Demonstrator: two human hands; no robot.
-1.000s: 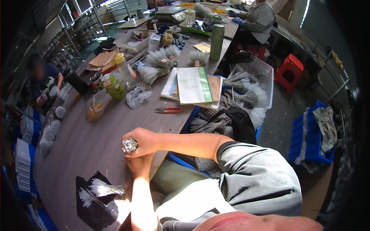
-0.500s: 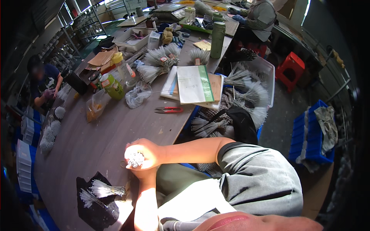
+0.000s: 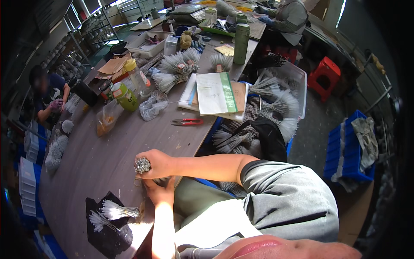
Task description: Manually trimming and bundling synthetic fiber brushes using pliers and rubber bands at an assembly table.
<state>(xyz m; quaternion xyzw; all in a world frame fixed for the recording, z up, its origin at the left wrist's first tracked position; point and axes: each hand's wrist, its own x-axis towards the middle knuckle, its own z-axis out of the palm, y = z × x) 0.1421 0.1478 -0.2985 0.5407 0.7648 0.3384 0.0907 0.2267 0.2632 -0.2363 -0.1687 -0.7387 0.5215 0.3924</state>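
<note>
My right hand [image 3: 156, 164] is closed round a bundle of thin stems, and its packed silvery-white end [image 3: 142, 165] faces up past my thumb and fingers. Just below, my left hand [image 3: 160, 192] is curled at the lower part of that bundle, most of which my hands hide. A small thin ring [image 3: 137, 182], perhaps a rubber band, shows beside the left thumb. Nearest to my left forearm, a black cloth [image 3: 108, 237] lies on the table with two bundles of thin white stems [image 3: 118, 210] on it.
Red-handled thread snips [image 3: 187, 122], a notebook [image 3: 213, 95], a clear plastic bag [image 3: 153, 105] and bottles [image 3: 125, 97] stand or lie farther along the table [image 3: 99, 172]. Bundles of white stems [image 3: 284, 108] fill a bin at the right. Two people work nearby, at far left and far right.
Both hands have shifted slightly, the right one leftward and up with the bundle. The bundle's end has moved from bright sunlight into shade. The left hand shows more clearly below it.
</note>
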